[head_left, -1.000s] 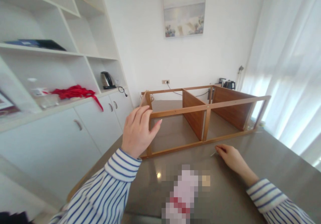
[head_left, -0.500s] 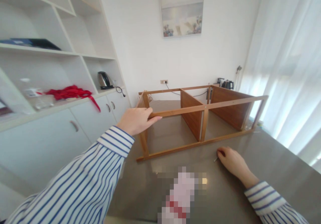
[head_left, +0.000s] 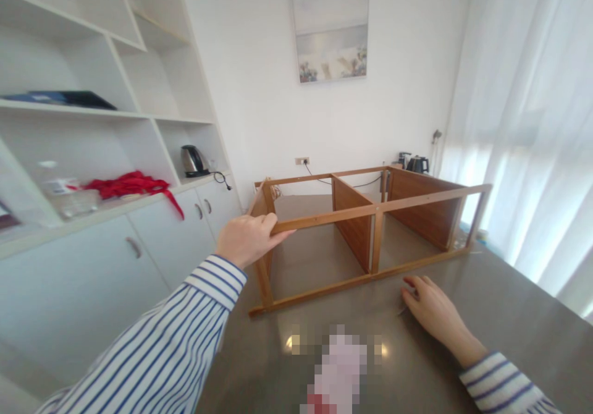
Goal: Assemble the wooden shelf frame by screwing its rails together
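Note:
A brown wooden shelf frame [head_left: 328, 217] with inner panels lies on its side on the grey glossy table [head_left: 445, 315]. My left hand [head_left: 248, 238] is closed round its upper near rail at the left corner, thumb below the rail. On the tabletop, in front of the shelf's lower rail, rests my right hand [head_left: 433, 312], its thumb and index finger slightly apart. A small thin light piece [head_left: 401, 311] lies by those fingertips, too faint to name. Both sleeves are blue-and-white striped.
A blurred-out pinkish object [head_left: 340, 371] is at the table's near side. White shelving [head_left: 139, 117] on the left holds an electric kettle [head_left: 193, 162], red cloth [head_left: 127, 184] and a plastic bottle [head_left: 58, 188]. Another kettle [head_left: 417, 164] stands behind the shelf; a curtain [head_left: 523, 123] hangs at right.
The view has tilted up a little, so everything sits lower in the picture. My right thumb and index finger have parted from their pinch at the small thin piece. My left hand keeps its hold.

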`<move>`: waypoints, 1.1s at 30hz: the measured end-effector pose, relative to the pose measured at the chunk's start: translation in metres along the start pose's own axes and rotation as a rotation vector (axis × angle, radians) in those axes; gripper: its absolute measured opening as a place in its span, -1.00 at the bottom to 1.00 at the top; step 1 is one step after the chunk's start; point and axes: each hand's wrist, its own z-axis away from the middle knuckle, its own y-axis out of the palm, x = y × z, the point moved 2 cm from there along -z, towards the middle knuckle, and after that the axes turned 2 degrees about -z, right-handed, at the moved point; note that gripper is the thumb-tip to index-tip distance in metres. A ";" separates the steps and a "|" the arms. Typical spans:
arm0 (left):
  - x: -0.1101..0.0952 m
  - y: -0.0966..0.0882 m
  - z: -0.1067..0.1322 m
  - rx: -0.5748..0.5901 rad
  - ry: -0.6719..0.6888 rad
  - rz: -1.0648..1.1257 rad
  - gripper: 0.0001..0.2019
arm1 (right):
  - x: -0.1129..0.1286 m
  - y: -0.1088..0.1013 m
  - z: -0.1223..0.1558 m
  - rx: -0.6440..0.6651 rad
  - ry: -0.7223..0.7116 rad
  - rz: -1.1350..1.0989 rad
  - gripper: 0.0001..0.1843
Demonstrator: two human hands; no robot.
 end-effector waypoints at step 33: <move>0.003 -0.006 0.009 -0.127 -0.080 -0.120 -0.51 | 0.087 -0.018 -0.096 -0.274 -0.010 -0.657 -0.62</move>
